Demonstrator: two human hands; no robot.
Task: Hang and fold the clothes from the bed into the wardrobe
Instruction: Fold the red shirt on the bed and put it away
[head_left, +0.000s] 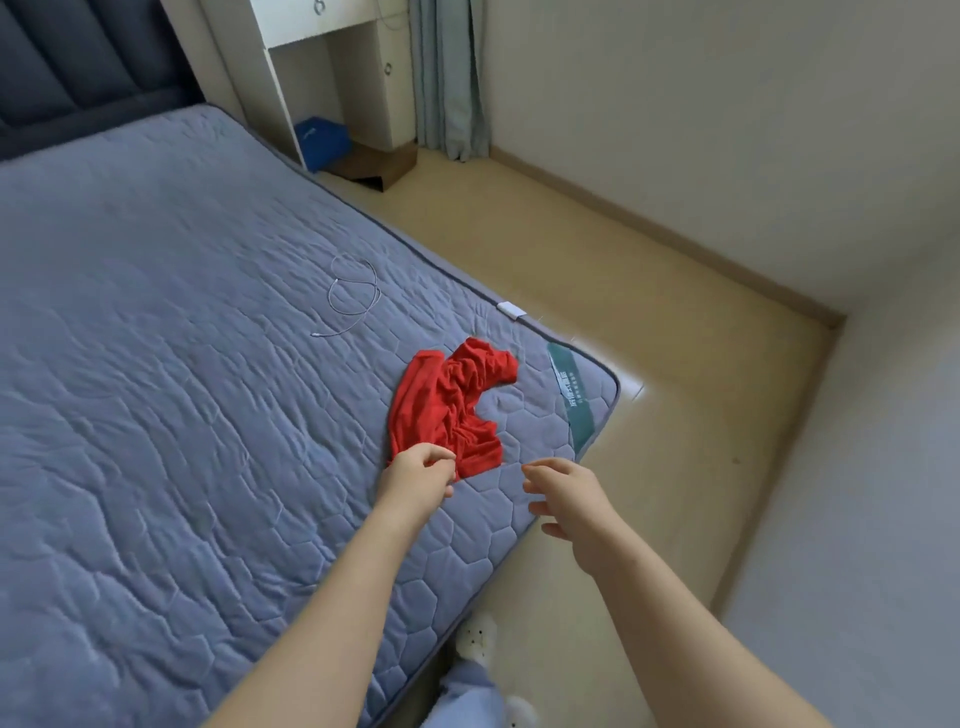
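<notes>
Red garment (451, 402) crumpled near foot corner of mattress (156, 364), 1 piece only. My left hand (415, 475) pinches its near hem; right hand (563, 493) loose, fingers spread, grasping nothing. Pickup step, I judge. Next: right hand takes opposite edge, lift, shake flat. Cable (353, 296) lies well apart.

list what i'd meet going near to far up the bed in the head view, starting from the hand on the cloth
left hand pinching the cloth's near edge → crumpled red garment → white cable looped on the mattress → blue box on the floor beyond the bed
</notes>
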